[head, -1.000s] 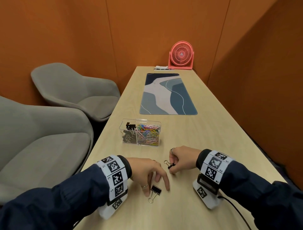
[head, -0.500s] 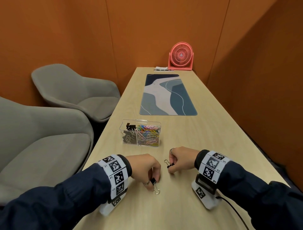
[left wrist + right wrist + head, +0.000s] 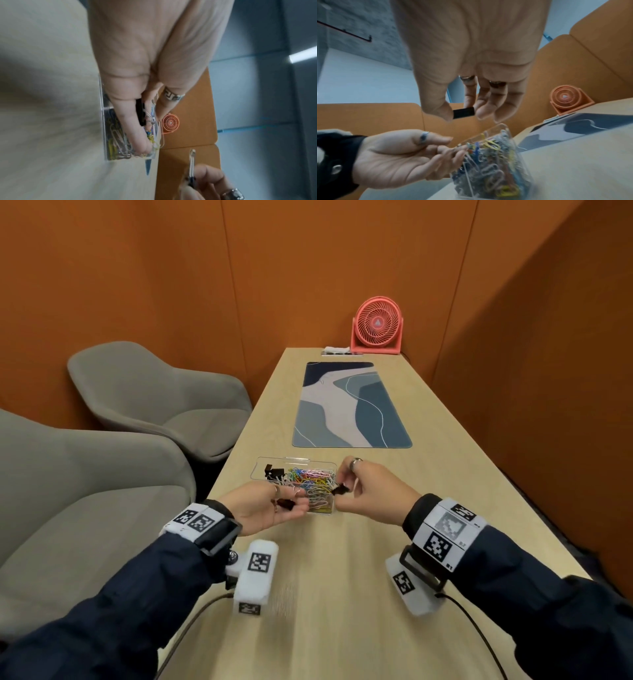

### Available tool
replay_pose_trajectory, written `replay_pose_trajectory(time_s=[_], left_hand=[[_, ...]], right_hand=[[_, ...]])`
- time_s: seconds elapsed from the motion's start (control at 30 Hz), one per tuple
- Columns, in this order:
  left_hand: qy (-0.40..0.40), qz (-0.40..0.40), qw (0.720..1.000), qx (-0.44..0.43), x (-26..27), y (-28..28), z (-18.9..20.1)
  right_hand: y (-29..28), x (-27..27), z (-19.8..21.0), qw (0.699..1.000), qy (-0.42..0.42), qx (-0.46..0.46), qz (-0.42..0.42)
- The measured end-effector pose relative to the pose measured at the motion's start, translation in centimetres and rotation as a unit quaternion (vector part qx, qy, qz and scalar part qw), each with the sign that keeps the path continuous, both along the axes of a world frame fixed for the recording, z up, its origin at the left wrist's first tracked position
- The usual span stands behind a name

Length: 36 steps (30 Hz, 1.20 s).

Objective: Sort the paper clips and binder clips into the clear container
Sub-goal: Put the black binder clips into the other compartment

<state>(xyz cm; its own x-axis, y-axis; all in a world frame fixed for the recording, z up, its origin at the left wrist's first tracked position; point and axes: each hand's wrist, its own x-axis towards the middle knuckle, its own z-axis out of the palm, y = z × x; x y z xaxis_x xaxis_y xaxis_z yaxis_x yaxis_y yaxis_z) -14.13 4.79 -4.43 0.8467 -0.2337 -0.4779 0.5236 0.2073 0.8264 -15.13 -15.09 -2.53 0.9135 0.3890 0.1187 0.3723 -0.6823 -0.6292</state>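
The clear container (image 3: 298,459) stands mid-table, with black binder clips (image 3: 274,472) in its left compartment and coloured paper clips (image 3: 310,479) in its right. My left hand (image 3: 291,503) is palm-up at the container's near left corner and holds a black binder clip (image 3: 285,503) in its curled fingers; that same clip (image 3: 140,113) shows in the left wrist view. My right hand (image 3: 344,486) hovers at the container's near right corner. It pinches another black binder clip (image 3: 340,490) between thumb and fingers, also visible as a black binder clip (image 3: 463,113) above the container (image 3: 505,129).
A patterned desk mat (image 3: 352,405) lies beyond the container, and a coral fan (image 3: 376,325) stands at the table's far end. Two grey chairs (image 3: 154,398) sit along the table's left edge, with orange walls close on both sides. Cables trail from both wrists.
Both hands have lifted off the near table and moved forward to the container, each carrying a binder clip. The left hand picked its clip up and turned palm-up.
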Motion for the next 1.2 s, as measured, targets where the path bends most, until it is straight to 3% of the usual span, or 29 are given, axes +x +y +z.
replay_pose_trajectory(time_s=[0.1,0.27,0.5,0.63,0.7,0.8,0.93,1.07,1.2], left_hand=[[0.053,0.054,0.991,-0.114,0.3,0.1,0.2],[0.065,0.019,0.983,-0.168,0.1,0.1,0.8],[0.067,0.045,0.975,-0.206,0.2,1.4,1.1],[0.035,0.062,0.983,-0.170,0.6,2.7,1.3],[0.015,0.066,0.988,-0.138,0.9,3.3,1.9],[-0.023,0.073,0.995,-0.062,1.7,4.0,2.9],[-0.066,0.074,0.990,0.104,2.9,4.1,4.1],[-0.089,0.025,0.954,0.284,3.6,3.7,5.2],[-0.094,-0.049,0.898,0.428,4.1,2.8,5.8]], right_hand=[[1.7,0.4,0.6,0.999,-0.040,-0.022,0.029],[4.1,0.9,0.2,0.995,-0.062,-0.074,0.036],[4.0,2.2,0.1,0.996,-0.084,-0.022,-0.035],[3.3,4.0,-0.5,0.990,-0.027,-0.120,-0.064],[3.1,4.5,-1.1,0.985,0.004,-0.164,-0.055],[2.9,4.7,-2.0,0.987,0.020,-0.157,-0.039],[2.5,4.3,-2.1,0.989,0.023,-0.146,-0.024],[1.8,4.0,-1.8,0.989,0.033,-0.143,-0.003],[1.3,3.7,-1.6,0.990,0.030,-0.137,0.014]])
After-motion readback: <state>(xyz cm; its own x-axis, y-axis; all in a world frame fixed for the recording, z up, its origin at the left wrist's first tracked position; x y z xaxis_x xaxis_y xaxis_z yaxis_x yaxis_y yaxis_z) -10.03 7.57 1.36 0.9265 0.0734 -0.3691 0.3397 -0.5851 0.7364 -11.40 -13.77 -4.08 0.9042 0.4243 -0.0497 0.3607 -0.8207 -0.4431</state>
